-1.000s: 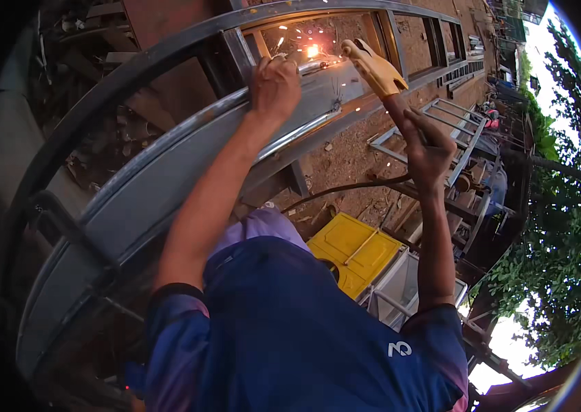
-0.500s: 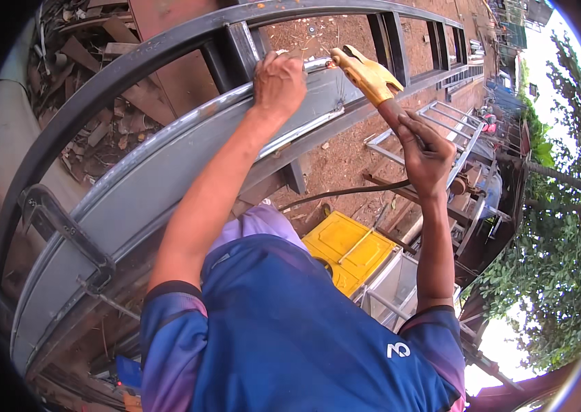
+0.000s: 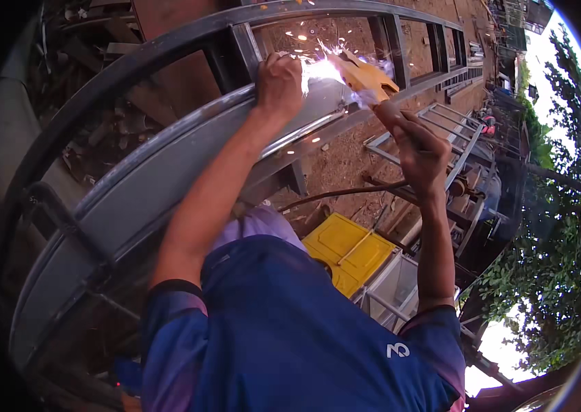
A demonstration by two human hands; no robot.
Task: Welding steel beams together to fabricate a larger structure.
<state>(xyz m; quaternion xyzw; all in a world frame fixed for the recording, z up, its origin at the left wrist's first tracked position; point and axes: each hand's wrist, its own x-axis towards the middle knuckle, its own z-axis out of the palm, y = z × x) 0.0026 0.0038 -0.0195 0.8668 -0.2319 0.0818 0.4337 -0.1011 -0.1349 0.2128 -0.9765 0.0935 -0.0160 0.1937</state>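
In my right hand [image 3: 422,154] is the brown handle of a yellow welding electrode holder [image 3: 366,77], fingers wrapped round it. A bright white welding arc [image 3: 325,69] burns at its jaws, throwing sparks and hiding the electrode tip and the metal there. My left hand [image 3: 281,86] is closed over a thin curved metal strip [image 3: 166,134] along the upper edge of a long grey metal panel [image 3: 160,178], just left of the arc. A dark C-clamp [image 3: 63,220] grips panel and frame at the left. Beyond the panel curves a dark steel frame [image 3: 125,65] with crossbars.
A yellow panel [image 3: 349,250] lies below my right forearm, beside a metal rack. A dark cable [image 3: 342,194] runs to the holder's handle. Scrap pieces [image 3: 108,127] lie beyond the frame at left. A metal tube frame [image 3: 459,134] stands on the dirt at right.
An arc has lit at the holder's jaws, with sparks flying and the picture darker. The holder has shifted slightly down and left; my left hand has hardly moved.
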